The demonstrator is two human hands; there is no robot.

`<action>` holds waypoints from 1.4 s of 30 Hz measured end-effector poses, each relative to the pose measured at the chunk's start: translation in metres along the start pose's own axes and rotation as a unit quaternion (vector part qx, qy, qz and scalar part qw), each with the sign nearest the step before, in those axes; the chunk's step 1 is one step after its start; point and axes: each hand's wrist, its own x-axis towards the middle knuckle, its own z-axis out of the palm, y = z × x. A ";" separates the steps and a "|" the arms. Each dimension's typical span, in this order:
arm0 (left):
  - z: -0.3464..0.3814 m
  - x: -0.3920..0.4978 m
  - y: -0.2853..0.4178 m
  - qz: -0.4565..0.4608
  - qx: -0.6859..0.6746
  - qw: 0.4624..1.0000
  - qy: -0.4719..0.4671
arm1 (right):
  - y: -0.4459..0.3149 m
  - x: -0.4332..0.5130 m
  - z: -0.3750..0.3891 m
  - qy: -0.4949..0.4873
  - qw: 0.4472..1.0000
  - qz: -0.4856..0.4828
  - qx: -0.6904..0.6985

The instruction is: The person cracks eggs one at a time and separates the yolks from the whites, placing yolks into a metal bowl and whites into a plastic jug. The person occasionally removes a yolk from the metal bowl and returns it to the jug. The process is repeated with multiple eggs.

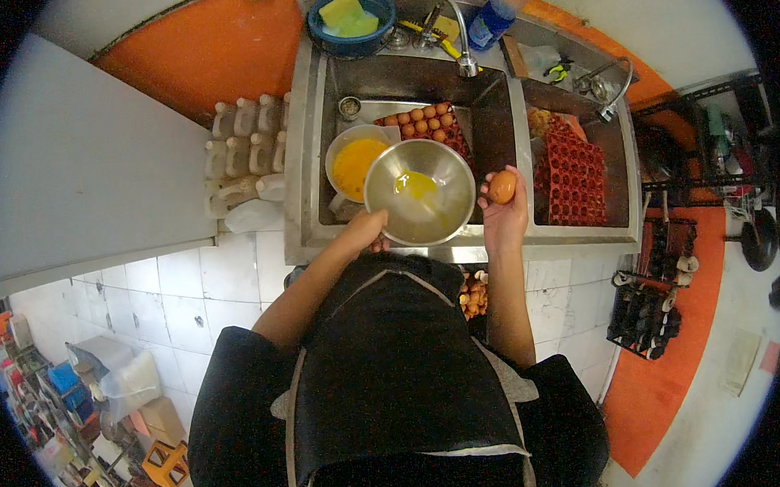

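My left hand [368, 230] grips the near-left rim of a steel mixing bowl [395, 210], which is tilted over the front of the sink. A little raw egg white [417, 185] lies in the bowl. In my right hand [506, 219], just right of the bowl, is a whole brown egg [502, 187]. Behind the bowl, a white plastic pitcher [384, 134] holds yellow-orange beaten egg or yolks [357, 163]. A red egg tray [461, 140] with several brown eggs [429, 112] rests in the left basin, partly hidden by the bowl.
The right basin holds stacked red egg trays [576, 187]. A chrome faucet [466, 63] overhangs the left basin. A blue tub [353, 43] with sponges stands on the back ledge, near a bottle of blue liquid [488, 24]. Eggshells [475, 296] lie below the sink's front edge. Plastic jugs [240, 152] line the left.
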 end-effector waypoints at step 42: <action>-0.001 -0.001 0.001 0.011 0.039 0.999 0.019 | 0.014 -0.015 0.050 -0.120 0.976 0.126 -0.133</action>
